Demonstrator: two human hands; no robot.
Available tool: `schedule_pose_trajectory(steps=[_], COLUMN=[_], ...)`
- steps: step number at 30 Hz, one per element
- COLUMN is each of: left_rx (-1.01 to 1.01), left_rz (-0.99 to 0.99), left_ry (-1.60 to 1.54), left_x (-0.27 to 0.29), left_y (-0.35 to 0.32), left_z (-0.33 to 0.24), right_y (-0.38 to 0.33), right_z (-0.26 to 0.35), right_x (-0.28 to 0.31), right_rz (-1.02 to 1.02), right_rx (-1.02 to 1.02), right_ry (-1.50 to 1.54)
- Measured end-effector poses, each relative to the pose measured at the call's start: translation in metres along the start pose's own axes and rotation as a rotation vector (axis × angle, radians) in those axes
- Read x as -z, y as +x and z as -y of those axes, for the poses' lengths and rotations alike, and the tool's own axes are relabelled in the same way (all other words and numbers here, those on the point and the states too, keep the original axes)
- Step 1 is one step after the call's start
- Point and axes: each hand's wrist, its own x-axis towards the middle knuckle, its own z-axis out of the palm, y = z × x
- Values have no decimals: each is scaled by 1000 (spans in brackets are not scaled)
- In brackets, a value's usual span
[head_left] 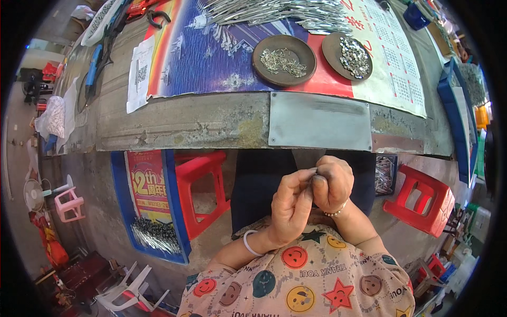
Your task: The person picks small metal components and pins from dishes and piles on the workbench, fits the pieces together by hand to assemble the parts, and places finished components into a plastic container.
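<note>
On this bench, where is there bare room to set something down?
Free: the grey metal plate at the front edge and the blue poster left of the two brown dishes. Crowded: the back, under the metal strip pile.

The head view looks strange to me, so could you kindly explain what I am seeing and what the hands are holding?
This is one fisheye camera worn on a person's head, looking down, so straight edges bend. No machine here: the left hand and right hand meet below the workbench edge, pinching a small metal part too small to identify. On the bench lie two round brown dishes, one with thin metal pins, one with shiny small pieces, and a pile of metal strips behind. Red plastic stools stand on the floor below.
</note>
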Motion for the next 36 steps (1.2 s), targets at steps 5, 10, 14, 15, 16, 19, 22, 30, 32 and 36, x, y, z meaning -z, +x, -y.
schedule_pose_trajectory(steps=[5, 10, 14, 15, 16, 19, 22, 30, 32, 36], left_rx=[16, 56, 66, 67, 54, 22, 58, 10, 19, 73], left_rz=[9, 81, -13, -12, -43, -15, 3, -22, -41, 35], left_ry=[15, -72, -173, -172, -103, -20, -58, -30, -37, -35], left_x=[2, 2, 0, -1, -2, 1, 1, 1, -2, 4], left_y=[-4, -8, -4, -3, -2, -3, -2, -3, -2, -9], left_z=[8, 6, 6, 7, 8, 10, 12, 19, 19, 11], right_y=[-10, -5, -4, -9, -12, -18, -27, -28, -27, 3], right_z=[4, 15, 19, 18, 15, 3, -6, -2, 3, 15], right_x=[-2, 8, 4, 0, -2, -6, -15, -15, -13, 13], right_rz=[74, 26, -57, -88, -56, 8, -92, -85, -77, 62], right_rx=[-170, -844, -742, -674, -552, -320, -227, -145, -295, -998], right_ry=[39, 602, 526, 547, 406, 186, 243, 145, 193, 733])
